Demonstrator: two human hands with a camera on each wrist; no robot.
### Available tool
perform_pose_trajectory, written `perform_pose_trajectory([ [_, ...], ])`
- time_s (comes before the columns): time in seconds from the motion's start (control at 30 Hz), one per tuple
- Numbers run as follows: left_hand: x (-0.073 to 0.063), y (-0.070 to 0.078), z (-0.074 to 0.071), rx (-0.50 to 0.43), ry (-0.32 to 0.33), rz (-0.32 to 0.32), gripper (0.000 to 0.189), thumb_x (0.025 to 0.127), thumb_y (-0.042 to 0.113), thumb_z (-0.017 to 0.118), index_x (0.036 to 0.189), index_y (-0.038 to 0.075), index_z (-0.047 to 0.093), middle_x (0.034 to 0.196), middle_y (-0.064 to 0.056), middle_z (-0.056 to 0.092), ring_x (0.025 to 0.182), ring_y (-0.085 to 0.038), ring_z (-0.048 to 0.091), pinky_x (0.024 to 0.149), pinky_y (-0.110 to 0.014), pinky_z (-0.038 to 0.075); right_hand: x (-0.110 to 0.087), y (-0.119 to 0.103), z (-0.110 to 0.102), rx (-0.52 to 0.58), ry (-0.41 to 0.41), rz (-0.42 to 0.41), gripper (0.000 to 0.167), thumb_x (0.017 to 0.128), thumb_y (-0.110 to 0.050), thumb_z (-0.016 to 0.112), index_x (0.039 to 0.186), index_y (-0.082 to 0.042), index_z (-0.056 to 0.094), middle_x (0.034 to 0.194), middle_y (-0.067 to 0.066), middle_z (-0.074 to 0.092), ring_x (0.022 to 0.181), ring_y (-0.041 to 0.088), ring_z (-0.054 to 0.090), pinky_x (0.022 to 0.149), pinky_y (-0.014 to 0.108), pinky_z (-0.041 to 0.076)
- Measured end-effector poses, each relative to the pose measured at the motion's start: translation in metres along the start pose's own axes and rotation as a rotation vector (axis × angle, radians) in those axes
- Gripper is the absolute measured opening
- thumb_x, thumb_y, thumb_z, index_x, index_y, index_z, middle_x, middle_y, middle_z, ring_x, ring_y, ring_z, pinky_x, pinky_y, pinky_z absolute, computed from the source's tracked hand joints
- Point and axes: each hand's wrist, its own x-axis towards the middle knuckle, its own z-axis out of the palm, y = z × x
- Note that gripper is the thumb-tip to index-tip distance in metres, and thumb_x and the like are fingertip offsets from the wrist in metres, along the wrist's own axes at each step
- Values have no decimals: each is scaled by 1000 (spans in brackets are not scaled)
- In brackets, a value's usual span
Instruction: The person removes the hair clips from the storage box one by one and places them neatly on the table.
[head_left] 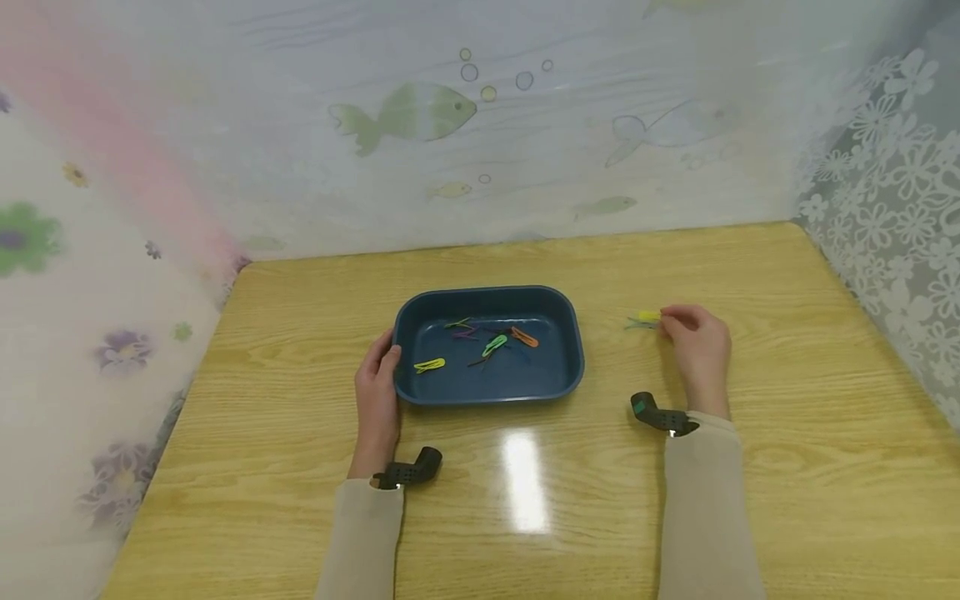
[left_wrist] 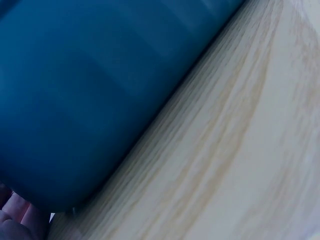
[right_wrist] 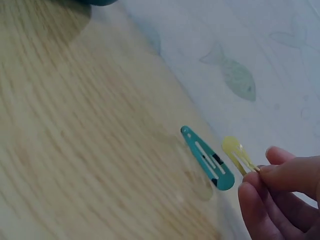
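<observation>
My right hand pinches a yellow snap hair clip between thumb and fingertips, right of the dark blue tray. Close beside it is a teal snap hair clip with black marks; I cannot tell whether the two clips touch. At the tray's left end, my left hand holds the side, thumb at the rim and fingers along the outer wall. Inside the tray lie several hair clips, among them a yellow clip, a green clip and an orange clip.
The tray stands on a wood-grain table. A wall covering with fish drawings rises behind the table, and flower-patterned coverings flank it. Dark wrist cameras sit on both wrists.
</observation>
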Motion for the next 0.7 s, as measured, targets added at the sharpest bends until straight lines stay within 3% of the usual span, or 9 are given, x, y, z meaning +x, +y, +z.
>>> perform_pose_trajectory([
  [0.7,1,-1,1,9,1,11,37,91,32,50,125,19,51,127,6,48,119,-6,39,99,-26,30,4,7,1,-11,-18,33,29,90,-21,53,112,-4,60,105,8,59,86,10,59,75,17,46],
])
